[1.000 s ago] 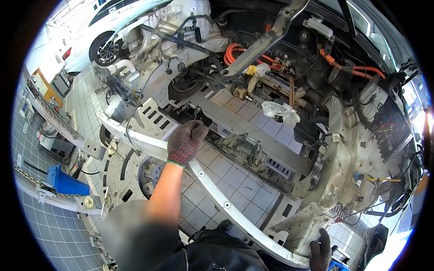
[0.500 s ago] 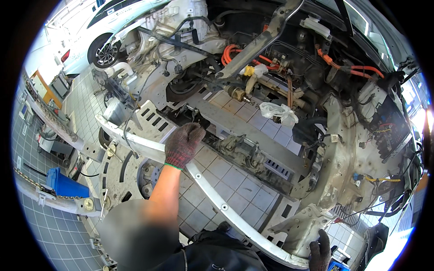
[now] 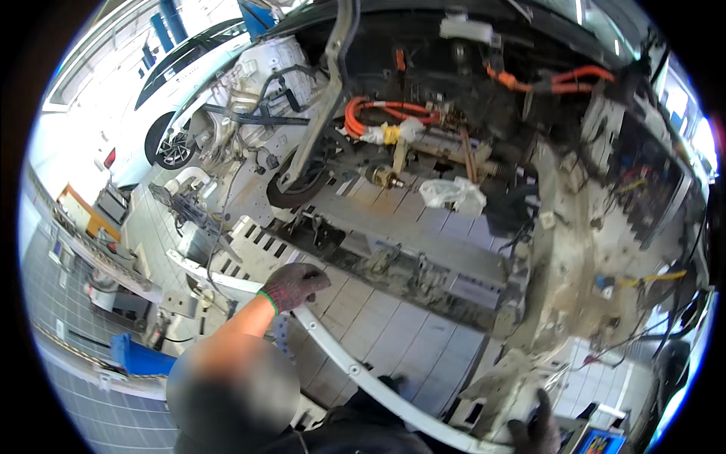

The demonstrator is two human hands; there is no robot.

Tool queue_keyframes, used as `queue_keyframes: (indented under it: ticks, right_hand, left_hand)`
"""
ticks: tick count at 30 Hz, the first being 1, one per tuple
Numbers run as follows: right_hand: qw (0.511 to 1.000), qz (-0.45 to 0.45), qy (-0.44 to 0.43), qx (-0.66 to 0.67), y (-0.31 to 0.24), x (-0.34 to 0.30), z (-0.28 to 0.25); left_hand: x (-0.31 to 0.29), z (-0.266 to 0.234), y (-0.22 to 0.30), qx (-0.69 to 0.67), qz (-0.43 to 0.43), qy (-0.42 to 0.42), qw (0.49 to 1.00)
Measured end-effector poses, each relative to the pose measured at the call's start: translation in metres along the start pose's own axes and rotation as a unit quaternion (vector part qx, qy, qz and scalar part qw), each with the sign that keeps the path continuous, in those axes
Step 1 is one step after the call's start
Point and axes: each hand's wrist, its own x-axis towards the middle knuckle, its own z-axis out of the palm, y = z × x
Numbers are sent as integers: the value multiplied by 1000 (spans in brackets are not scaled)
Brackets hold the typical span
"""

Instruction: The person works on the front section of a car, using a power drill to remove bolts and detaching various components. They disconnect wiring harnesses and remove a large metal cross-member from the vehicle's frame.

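My left hand [image 3: 301,286], in a dark knitted glove with a green cuff edge, is over the curved white metal bar [image 3: 330,343] at the front of a stripped car body. Its fingers are curled; whatever may be inside them is hidden. At the lower right my right hand [image 3: 538,430], also gloved, is beside the bar's right end with its fingers apart. Beyond the bar lies a grimy metal crossmember [image 3: 401,266]. A clear plastic bag [image 3: 454,195] hangs around a part in the bay.
Orange cables [image 3: 355,117] loop at the back of the bay. A grey metal strut [image 3: 321,98] slants across it. Loose wires [image 3: 650,278] trail at the right. A blue bin [image 3: 140,356] stands at left, and a white car [image 3: 144,113] is parked behind.
The view has shifted, so the bay sits lower and further left. My left hand has turned, its fingers now pointing right rather than up. My right hand remains by the bar's end.
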Motion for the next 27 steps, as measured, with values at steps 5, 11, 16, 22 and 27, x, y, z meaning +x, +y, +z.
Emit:
queue_keyframes:
  ticks: [5, 11, 16, 22, 27]
  right_hand:
    - [984, -3, 64, -167, -11, -4, 7]
    - [974, 104, 187, 71, 26, -7, 28]
    - [904, 130, 398, 85, 72, -12, 56]
    - [876, 210, 431, -46, 87, -15, 61]
    - [830, 182, 527, -7, 109, -17, 51]
  left_hand:
    - [18, -6, -18, 82, 35, -127, 988]
    - [41, -73, -2, 119, 211, -273, 931]
    - [142, -282, 25, 289, 231, 339, 865]
    - [264, -408, -33, 574, 143, 432, 681]
    - [305, -431, -38, 561, 122, 395, 717]
